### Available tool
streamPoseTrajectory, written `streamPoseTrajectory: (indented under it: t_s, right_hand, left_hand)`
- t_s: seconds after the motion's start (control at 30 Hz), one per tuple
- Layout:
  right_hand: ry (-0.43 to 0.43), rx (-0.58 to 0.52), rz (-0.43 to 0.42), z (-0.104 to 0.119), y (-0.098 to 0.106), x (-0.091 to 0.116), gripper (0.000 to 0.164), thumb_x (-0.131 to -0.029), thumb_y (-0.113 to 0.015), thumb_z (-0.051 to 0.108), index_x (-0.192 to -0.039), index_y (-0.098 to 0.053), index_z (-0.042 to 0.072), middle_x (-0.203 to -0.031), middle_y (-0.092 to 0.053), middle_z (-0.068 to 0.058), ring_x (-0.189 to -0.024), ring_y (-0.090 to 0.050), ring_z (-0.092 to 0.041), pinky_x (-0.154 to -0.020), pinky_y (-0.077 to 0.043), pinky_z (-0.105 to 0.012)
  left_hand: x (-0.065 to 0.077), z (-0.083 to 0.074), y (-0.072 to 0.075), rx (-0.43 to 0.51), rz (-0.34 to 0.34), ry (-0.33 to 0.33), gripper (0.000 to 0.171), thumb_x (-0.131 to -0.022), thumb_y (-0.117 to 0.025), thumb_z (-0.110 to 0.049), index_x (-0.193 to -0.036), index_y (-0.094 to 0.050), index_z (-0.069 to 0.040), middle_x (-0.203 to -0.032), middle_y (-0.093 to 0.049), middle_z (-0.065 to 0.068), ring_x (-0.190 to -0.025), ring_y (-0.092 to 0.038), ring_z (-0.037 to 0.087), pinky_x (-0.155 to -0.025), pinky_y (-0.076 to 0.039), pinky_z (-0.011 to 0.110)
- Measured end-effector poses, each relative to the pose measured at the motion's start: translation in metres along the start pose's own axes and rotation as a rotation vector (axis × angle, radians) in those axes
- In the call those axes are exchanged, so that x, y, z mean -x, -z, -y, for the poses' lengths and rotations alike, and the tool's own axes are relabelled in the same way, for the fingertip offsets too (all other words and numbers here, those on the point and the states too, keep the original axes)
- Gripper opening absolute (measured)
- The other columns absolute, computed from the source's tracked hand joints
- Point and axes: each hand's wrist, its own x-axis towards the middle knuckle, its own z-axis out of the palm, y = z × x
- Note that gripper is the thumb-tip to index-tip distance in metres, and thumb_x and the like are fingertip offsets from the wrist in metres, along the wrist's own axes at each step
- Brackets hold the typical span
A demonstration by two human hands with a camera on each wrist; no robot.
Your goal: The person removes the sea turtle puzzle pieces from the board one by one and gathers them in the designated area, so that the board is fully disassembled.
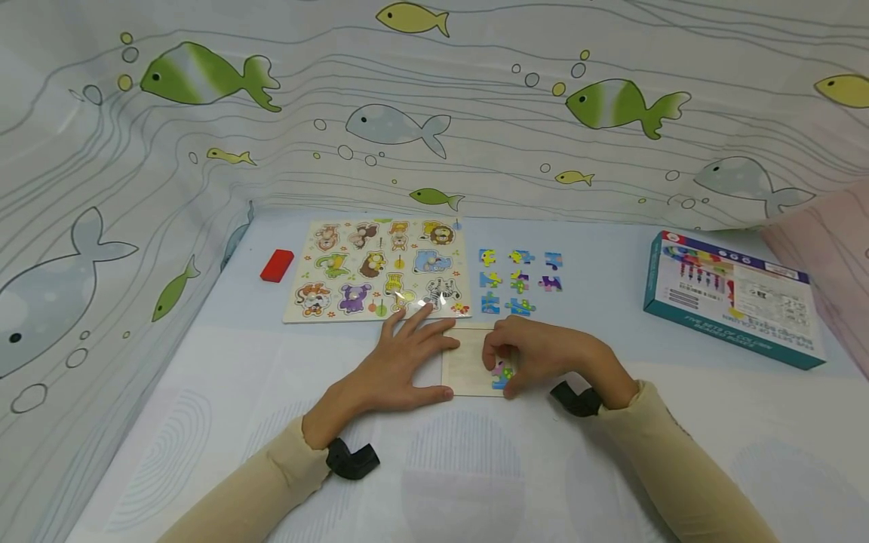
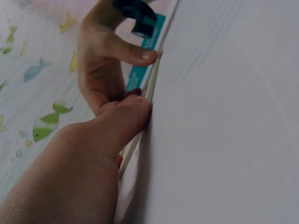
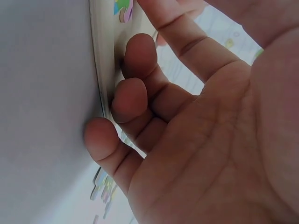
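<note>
A shallow wooden puzzle tray point(image 1: 468, 369) lies on the table between both hands. At its left end my left hand point(image 1: 400, 362) spreads its fingers, thumb at the near edge and fingertips along the left and far sides. In the left wrist view the left thumb point(image 2: 126, 116) rests against the tray's edge. My right hand point(image 1: 539, 351) bends over the tray's right end, index finger and thumb about a colourful jigsaw piece point(image 1: 502, 375) lying in it. In the right wrist view the other curled fingers point(image 3: 131, 100) are beside the tray's rim point(image 3: 98, 51); the index fingertip is out of frame.
Several loose jigsaw pieces point(image 1: 519, 283) lie in rows beyond the tray. An animal peg board point(image 1: 339, 317) stands behind the left hand, with a red block point(image 1: 277, 265) left of it. A printed puzzle box point(image 1: 736, 298) lies at the right.
</note>
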Motion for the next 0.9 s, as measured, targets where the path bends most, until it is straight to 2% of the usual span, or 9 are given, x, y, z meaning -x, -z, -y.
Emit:
streamPoseTrajectory:
  t_s: [0.5,0.9]
  right_hand:
    - [0.023,-0.05,0.016,0.004,0.001,-0.002,0.035,-0.073,-0.091,0.016,-0.092,-0.063,0.02,-0.09,-0.06,0.006,-0.094,-0.053,-0.015,-0.085,-0.044,-0.031]
    - [0.0,-0.025,0.02,0.01,0.0,0.001,0.035,-0.072,-0.092,0.015,-0.093,-0.063,0.019,-0.09,-0.059,0.005,-0.092,-0.052,-0.015,-0.082,-0.045,-0.028]
  left_hand:
    - [-0.001,0.0,0.0,-0.013,0.004,0.0,0.067,-0.089,-0.062,-0.064,-0.145,-0.053,-0.028,-0.166,-0.035,-0.003,-0.16,-0.011,0.031,-0.124,-0.004,0.062]
    - [0.0,-0.002,0.001,-0.017,0.013,0.006,0.068,-0.088,-0.063,-0.064,-0.145,-0.053,-0.027,-0.166,-0.034,-0.003,-0.161,-0.011,0.031,-0.124,-0.004,0.063]
